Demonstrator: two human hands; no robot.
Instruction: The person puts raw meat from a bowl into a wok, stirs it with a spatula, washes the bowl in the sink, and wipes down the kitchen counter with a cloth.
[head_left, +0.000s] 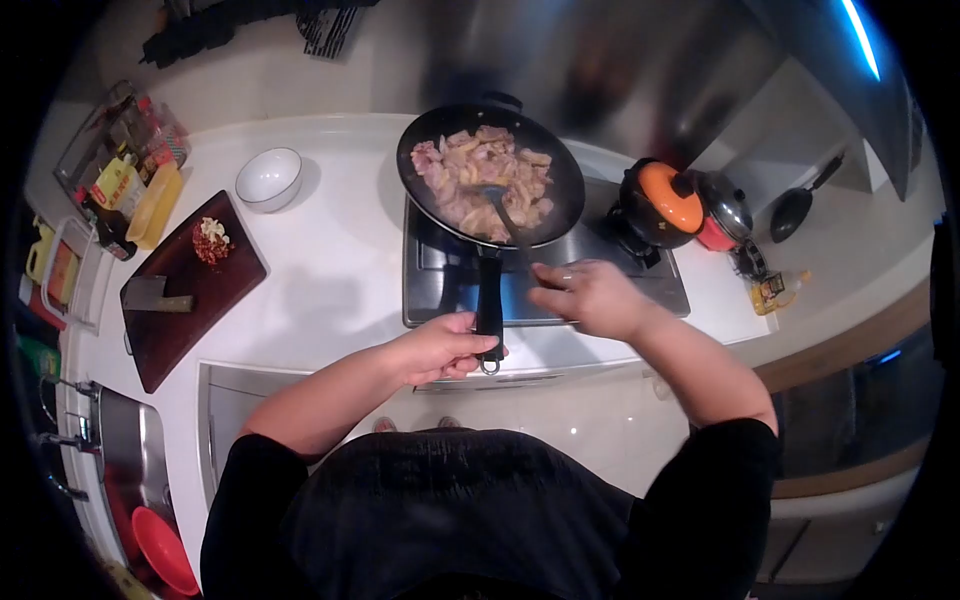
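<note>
A black frying pan sits over the left side of the stove, its handle pointing toward me. My left hand is closed around the end of that handle. In the pan lie many pieces of pale pinkish meat, some browned. My right hand grips the handle of a spatula, whose dark blade rests among the meat. The fingers of the right hand are slightly blurred, and part of the spatula handle is hidden in them.
A cutting board with a cleaver and chopped red and pale bits lies left. Behind it are a white bowl and bottles. An orange-lidded pot stands right, a sink lower left.
</note>
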